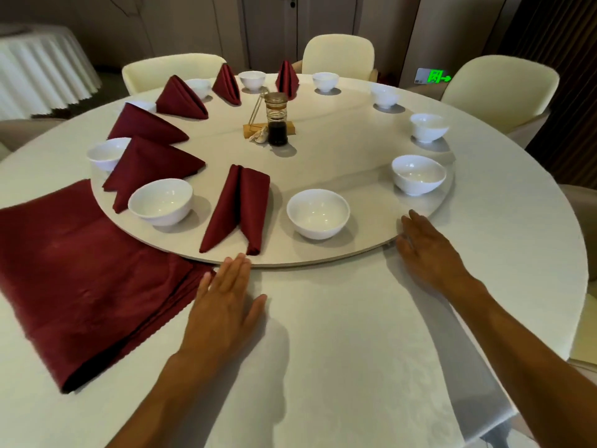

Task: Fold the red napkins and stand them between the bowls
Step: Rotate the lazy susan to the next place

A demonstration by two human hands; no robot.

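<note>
White-clothed round table (323, 350). Both hands flat, fingers straight, holding nothing. Napkin stack (87, 279) lay touching left hand (223, 305) on its outer side, long axis slanting away; right hand (429, 253) well apart.

Round surface (323, 367) under a white cloth. Three cream chairs at the far rim: left (168, 71), middle (339, 53), right (500, 80). Second table (42, 66), pleated white skirt, far left. Grey door (268, 27) behind. Green exit sign (436, 76) glowing low on the right wall. Dark curtain (562, 59) far right.
</note>
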